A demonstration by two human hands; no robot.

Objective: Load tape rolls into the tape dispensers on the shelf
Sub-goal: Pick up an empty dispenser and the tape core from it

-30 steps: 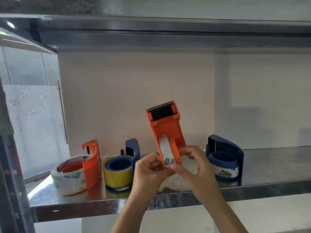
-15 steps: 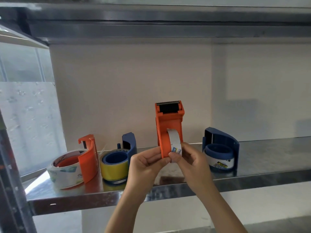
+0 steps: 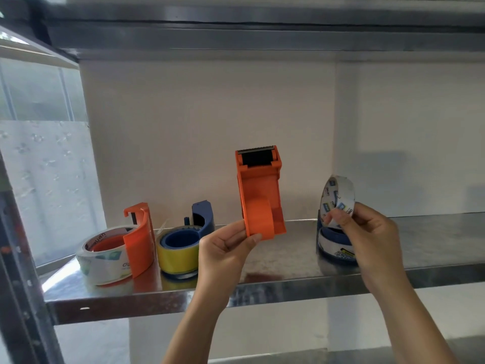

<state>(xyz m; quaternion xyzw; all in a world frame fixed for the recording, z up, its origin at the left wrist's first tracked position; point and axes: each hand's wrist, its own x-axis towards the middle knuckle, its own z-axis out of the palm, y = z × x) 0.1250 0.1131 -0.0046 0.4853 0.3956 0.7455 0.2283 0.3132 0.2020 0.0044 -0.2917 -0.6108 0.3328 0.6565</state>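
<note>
The left hand [image 3: 225,248] pinches the lower end of an orange dispenser [image 3: 259,198] between thumb and curled fingers. It stands upright, with the toothed cutter on top and a bare orange hub just above the fingertips. The tape roll [image 3: 338,198], white with small blue print, is out of it, well to the right. The right hand [image 3: 367,232] grips the roll's lower rim with thumb and fingers, and the roll stands nearly edge-on above them.

Left of the left fingers two loaded dispensers lie on the shelf [image 3: 262,292]. Nearest is a blue one [image 3: 202,219] holding a yellow roll [image 3: 178,253]. Beyond it a second orange one [image 3: 139,240] holds a clear printed roll [image 3: 105,261].

Directly behind the right fingers sits another blue dispenser [image 3: 333,248]. The hand covers most of it, so only a white roll on a blue core shows. The print on every roll is too small to read, and both forearms are cut off at the bottom.

Bare steel lies between the two hands and to the right of the right fingers. The shelf's front lip runs just below both hands. The upper shelf [image 3: 262,38] sits well above the cutter.
</note>
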